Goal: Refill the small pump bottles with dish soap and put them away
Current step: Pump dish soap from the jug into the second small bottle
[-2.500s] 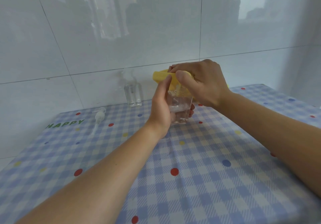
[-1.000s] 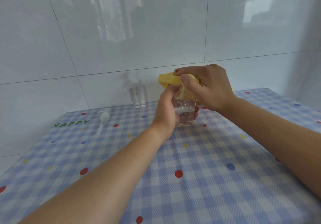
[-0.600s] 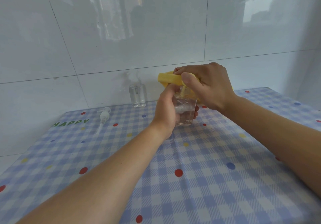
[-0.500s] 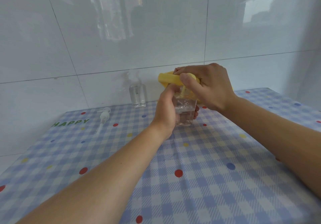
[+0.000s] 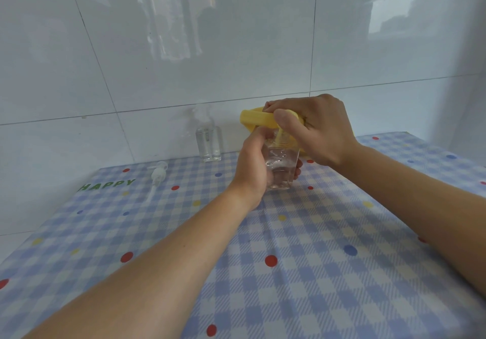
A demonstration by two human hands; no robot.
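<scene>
My left hand (image 5: 251, 165) grips a small clear bottle (image 5: 281, 166) standing on the checked tablecloth (image 5: 302, 246); the bottle holds clear liquid with bubbles. My right hand (image 5: 315, 128) holds a yellow dish soap container (image 5: 256, 120) tipped over the bottle's mouth, its spout pointing down into the neck. Most of the yellow container is hidden behind my right hand. A second small clear pump bottle (image 5: 208, 141) stands upright by the wall. A loose white pump head (image 5: 157, 174) with its tube lies on the cloth to the left.
A white tiled wall (image 5: 184, 49) rises right behind the table. Green letters "HAPPY" (image 5: 106, 185) are printed near the cloth's back left corner. The cloth's left edge drops off at the lower left.
The liquid level in the held bottle has risen a little. Both hands keep the same hold and place.
</scene>
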